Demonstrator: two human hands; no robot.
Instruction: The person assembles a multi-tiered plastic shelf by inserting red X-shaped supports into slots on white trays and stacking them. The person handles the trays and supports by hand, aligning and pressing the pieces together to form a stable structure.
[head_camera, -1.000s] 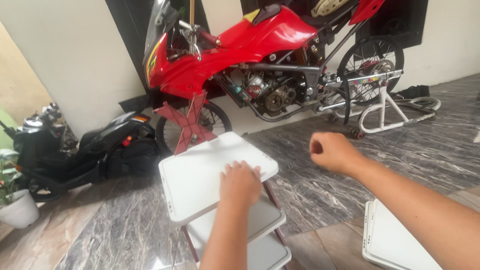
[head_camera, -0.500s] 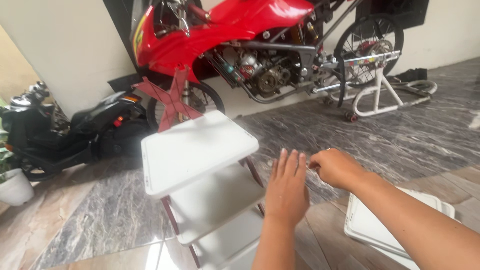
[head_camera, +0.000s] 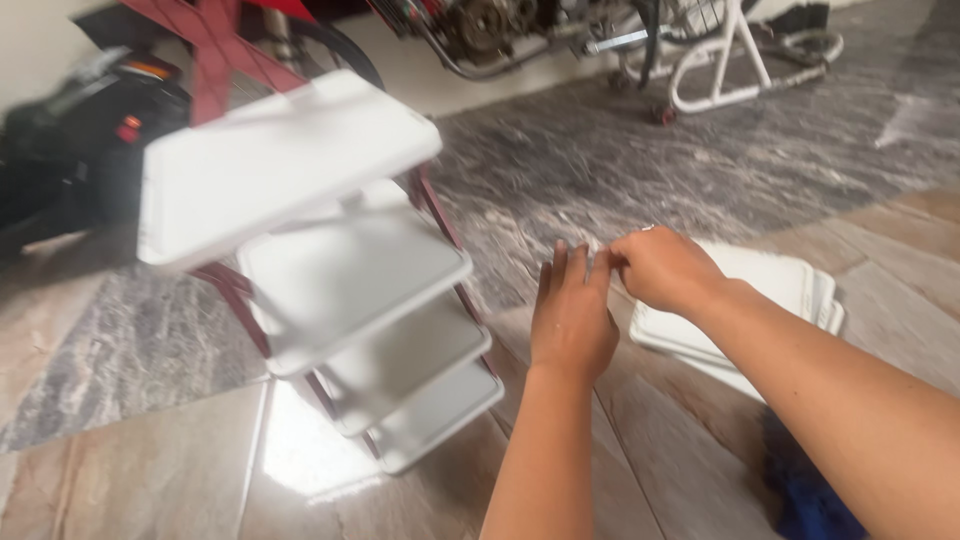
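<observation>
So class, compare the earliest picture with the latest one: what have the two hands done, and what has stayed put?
The left hand has lifted off the top tray of the white shelf rack and moved right, fingers spread, to meet the right hand above the stack of white trays on the floor. The right hand has dropped lower, fist closed. Neither has a grip on a tray. The rack and the stack stayed put; the view tilted down.

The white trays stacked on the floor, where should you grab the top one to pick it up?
Probably by the top tray's raised rim at the near-left edge of the stack of white trays, coming from above and the left. That edge lies right under the right hand, and the trays lie flat, so only the rims give fingers purchase.
</observation>
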